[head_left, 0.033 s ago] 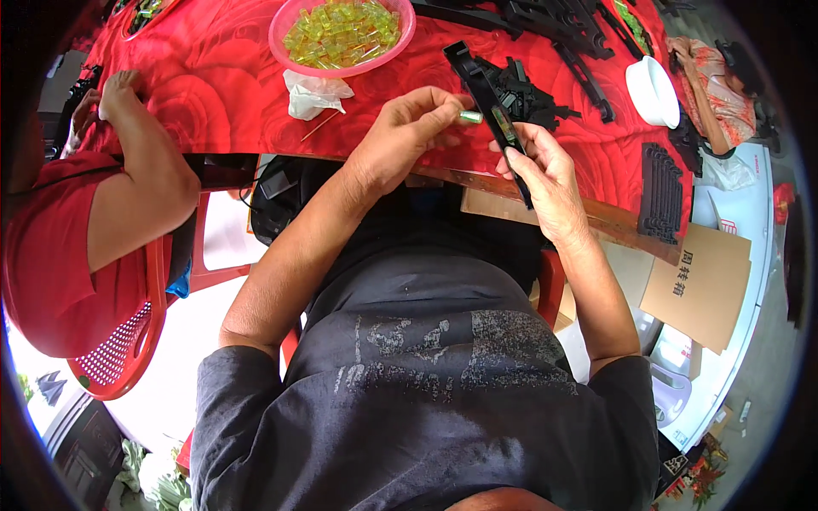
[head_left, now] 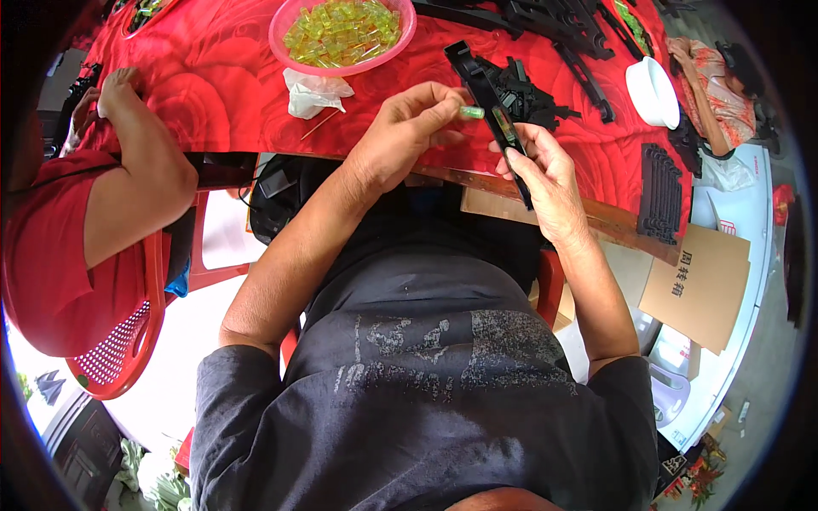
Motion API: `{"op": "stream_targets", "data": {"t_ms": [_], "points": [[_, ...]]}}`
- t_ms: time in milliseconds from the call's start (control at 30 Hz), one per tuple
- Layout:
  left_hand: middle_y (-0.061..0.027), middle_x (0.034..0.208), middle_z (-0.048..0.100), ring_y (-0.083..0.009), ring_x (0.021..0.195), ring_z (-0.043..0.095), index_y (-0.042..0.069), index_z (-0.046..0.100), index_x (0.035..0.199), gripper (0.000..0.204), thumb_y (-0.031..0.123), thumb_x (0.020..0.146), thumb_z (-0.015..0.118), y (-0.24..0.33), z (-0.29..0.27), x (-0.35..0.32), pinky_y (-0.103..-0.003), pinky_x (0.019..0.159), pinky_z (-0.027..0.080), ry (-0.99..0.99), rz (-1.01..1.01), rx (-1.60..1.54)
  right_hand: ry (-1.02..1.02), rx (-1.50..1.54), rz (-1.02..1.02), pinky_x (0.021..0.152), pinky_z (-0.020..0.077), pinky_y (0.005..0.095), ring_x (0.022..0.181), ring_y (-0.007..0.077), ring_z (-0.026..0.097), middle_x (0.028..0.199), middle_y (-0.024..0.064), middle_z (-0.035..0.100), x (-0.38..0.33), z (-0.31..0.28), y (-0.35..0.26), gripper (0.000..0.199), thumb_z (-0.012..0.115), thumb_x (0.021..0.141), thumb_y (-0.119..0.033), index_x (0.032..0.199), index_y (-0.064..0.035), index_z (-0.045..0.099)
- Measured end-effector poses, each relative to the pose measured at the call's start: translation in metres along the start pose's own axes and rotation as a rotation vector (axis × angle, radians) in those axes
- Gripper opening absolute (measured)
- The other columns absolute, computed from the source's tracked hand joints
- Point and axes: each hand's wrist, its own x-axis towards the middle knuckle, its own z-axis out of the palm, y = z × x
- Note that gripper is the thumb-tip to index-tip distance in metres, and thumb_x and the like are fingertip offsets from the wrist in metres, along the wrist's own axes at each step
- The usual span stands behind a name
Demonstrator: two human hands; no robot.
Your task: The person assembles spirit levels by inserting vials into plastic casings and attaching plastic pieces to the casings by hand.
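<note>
Pinched between the thumb and fingers of my left hand (head_left: 415, 123) is a small clear green vial (head_left: 471, 111), like those of a spirit level. It sits just left of a long, narrow black plastic bar (head_left: 482, 89). My right hand (head_left: 545, 170) is closed round the bar's lower part, which tilts with its far end up and to the left. A yellow-green piece (head_left: 504, 128) shows in a slot of the bar, close to my right fingers. Behind the bar lies a heap of small black parts (head_left: 524, 98).
A pink bowl (head_left: 407, 38) full of yellow-green vials stands farther back, with a crumpled white bag (head_left: 315, 94) before it. Black bars (head_left: 562, 30) and a white bowl (head_left: 653, 94) lie at right, near a row of black pieces (head_left: 660, 196). Another person's arm (head_left: 141, 170) rests at left.
My left hand has shifted very slightly up, tilting the vial a little. My right hand and the black bar stay in place.
</note>
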Motion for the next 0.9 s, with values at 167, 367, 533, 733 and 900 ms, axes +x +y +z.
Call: {"op": "stream_targets", "data": {"t_ms": [167, 367, 533, 733, 900], "points": [[-0.0015, 0.123, 0.064, -0.0143, 0.112, 0.061, 0.011, 0.063, 0.111, 0.015, 0.021, 0.102, 0.058, 0.004, 0.007, 0.011, -0.039, 0.097, 0.05, -0.069, 0.111, -0.121, -0.001, -0.053, -0.035, 0.08, 0.05, 0.0252, 0.086, 0.0104, 0.061, 0.106, 0.0099, 0.067, -0.005, 0.003, 0.003, 0.031, 0.059, 0.099, -0.012, 0.126, 0.0015, 0.053], [0.0017, 0.11, 0.066, -0.0102, 0.103, 0.061, 0.009, 0.065, 0.108, 0.017, 0.024, 0.101, 0.061, 0.01, 0.019, 0.013, -0.031, 0.094, 0.049, -0.081, 0.159, 0.194, 0.016, -0.112, -0.068, 0.07, 0.0504, 0.0244, 0.078, 0.0094, 0.063, 0.093, 0.0053, 0.066, -0.003, 0.003, 0.009, 0.013, 0.055, 0.1, -0.007, 0.111, -0.0008, 0.052], [0.0007, 0.105, 0.066, -0.0089, 0.099, 0.061, 0.006, 0.065, 0.108, 0.02, 0.025, 0.1, 0.063, 0.014, 0.031, 0.008, -0.028, 0.09, 0.05, -0.051, 0.153, 0.228, 0.08, -0.096, -0.042, 0.065, 0.0499, 0.0237, 0.071, 0.0096, 0.064, 0.088, 0.0053, 0.065, -0.004, 0.011, 0.01, 0.01, 0.053, 0.102, -0.01, 0.106, -0.0016, 0.051], [-0.0001, 0.103, 0.066, -0.01, 0.097, 0.061, 0.005, 0.064, 0.107, 0.019, 0.023, 0.1, 0.063, 0.013, 0.032, 0.008, -0.029, 0.091, 0.051, -0.038, 0.172, 0.241, 0.082, -0.065, -0.025, 0.067, 0.0508, 0.0233, 0.075, 0.0093, 0.064, 0.091, 0.0051, 0.064, -0.003, 0.014, 0.012, 0.012, 0.053, 0.102, -0.01, 0.11, -0.0009, 0.053], [-0.0004, 0.103, 0.065, -0.0102, 0.101, 0.061, 0.004, 0.063, 0.108, 0.02, 0.023, 0.101, 0.062, 0.014, 0.036, 0.005, -0.029, 0.087, 0.055, -0.062, 0.117, 0.288, 0.13, 0.029, -0.012, 0.073, 0.0524, 0.0238, 0.078, 0.0087, 0.063, 0.093, 0.0029, 0.063, -0.006, 0.023, 0.005, 0.017, 0.054, 0.101, -0.007, 0.116, 0.0009, 0.056]]}}
